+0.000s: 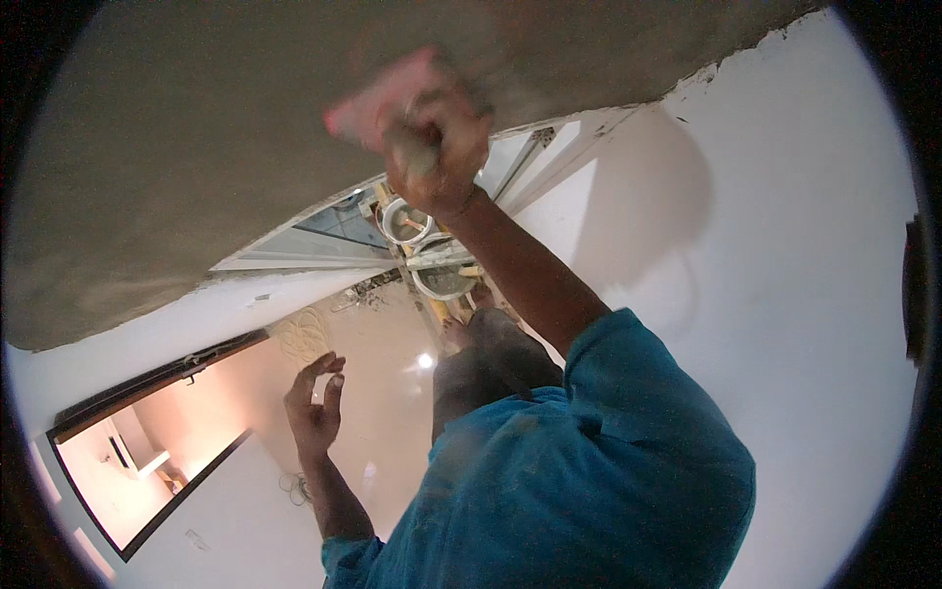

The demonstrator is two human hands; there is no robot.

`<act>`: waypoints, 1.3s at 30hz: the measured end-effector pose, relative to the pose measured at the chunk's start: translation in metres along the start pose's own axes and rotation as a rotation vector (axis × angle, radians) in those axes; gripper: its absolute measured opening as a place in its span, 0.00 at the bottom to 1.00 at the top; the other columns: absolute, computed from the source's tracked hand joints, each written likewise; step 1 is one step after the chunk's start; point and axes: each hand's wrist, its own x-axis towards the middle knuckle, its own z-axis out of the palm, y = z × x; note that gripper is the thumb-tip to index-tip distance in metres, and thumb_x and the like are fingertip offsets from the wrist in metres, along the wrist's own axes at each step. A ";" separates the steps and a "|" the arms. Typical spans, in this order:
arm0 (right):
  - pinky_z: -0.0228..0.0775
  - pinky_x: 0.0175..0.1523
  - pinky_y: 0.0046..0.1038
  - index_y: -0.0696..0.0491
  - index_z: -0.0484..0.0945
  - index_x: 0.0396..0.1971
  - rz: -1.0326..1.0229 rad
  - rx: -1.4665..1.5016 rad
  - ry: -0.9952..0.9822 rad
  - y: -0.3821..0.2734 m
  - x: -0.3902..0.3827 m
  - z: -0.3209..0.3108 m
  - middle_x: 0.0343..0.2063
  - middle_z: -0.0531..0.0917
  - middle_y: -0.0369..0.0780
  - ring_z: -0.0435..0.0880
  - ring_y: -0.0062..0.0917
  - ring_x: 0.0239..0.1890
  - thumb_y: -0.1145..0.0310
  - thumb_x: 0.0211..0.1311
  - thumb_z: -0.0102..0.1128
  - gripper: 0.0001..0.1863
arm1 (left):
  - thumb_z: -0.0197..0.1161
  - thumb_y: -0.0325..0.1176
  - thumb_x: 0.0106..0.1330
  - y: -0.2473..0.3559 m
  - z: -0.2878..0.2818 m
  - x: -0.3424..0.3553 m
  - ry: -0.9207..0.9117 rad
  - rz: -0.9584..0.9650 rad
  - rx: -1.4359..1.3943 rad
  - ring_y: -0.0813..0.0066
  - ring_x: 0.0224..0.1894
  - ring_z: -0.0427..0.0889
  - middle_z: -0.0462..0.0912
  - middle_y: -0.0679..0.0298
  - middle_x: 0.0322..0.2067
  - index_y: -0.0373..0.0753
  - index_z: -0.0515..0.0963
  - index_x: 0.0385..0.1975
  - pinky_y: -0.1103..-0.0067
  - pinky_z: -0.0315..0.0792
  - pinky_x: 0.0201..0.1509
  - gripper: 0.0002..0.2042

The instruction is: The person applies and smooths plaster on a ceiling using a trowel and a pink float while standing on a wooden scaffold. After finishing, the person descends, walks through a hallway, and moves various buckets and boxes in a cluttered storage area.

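My right hand [437, 157] is raised against the grey plastered surface [216, 118], gripping a pink flat float [368, 98] by its handle; both are blurred. My left hand [316, 398] hangs free at lower left, thumb and fingers curved apart with nothing visible between them. Below, by my legs, sit a white bucket [397, 218] with a tool in grey mix and a second container [444, 283] of grey material, partly hidden by a pale bar.
A white wall [785, 294] fills the right side. A dark-framed doorway [157, 442] opens at lower left. Coiled pale cord [302, 332] lies on the floor [378, 393]. My feet stand by narrow yellowish supports [439, 309] near the buckets and white window frames.
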 end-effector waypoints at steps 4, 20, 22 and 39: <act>0.67 0.48 0.32 0.55 0.66 0.52 0.119 -0.004 0.052 0.042 -0.020 -0.024 0.43 0.72 0.40 0.73 0.29 0.43 0.62 0.62 0.56 0.21 | 0.61 0.25 0.64 -0.002 0.006 -0.003 -0.023 -0.065 0.060 0.69 0.42 0.84 0.85 0.57 0.37 0.33 0.79 0.43 0.74 0.75 0.50 0.09; 0.66 0.47 0.29 0.58 0.63 0.53 0.444 -0.156 0.334 0.121 -0.066 -0.076 0.43 0.70 0.41 0.71 0.27 0.42 0.62 0.66 0.51 0.21 | 0.58 0.21 0.65 -0.072 0.009 -0.039 -0.110 -0.121 0.048 0.69 0.42 0.83 0.84 0.55 0.39 0.33 0.79 0.40 0.73 0.77 0.48 0.07; 0.66 0.47 0.27 0.59 0.63 0.52 0.361 -0.236 0.330 0.158 -0.018 -0.104 0.43 0.70 0.41 0.70 0.26 0.42 0.62 0.66 0.51 0.20 | 0.57 0.26 0.67 -0.085 0.014 -0.046 -0.156 -0.175 0.098 0.69 0.43 0.83 0.84 0.56 0.39 0.34 0.79 0.38 0.73 0.76 0.48 0.06; 0.68 0.50 0.30 0.59 0.53 0.59 0.823 0.358 0.121 0.011 -0.124 -0.033 0.50 0.69 0.47 0.73 0.35 0.50 0.55 0.66 0.52 0.31 | 0.58 0.32 0.68 -0.065 0.026 -0.014 -0.210 -0.318 0.264 0.66 0.50 0.82 0.83 0.56 0.46 0.35 0.81 0.40 0.73 0.72 0.55 0.09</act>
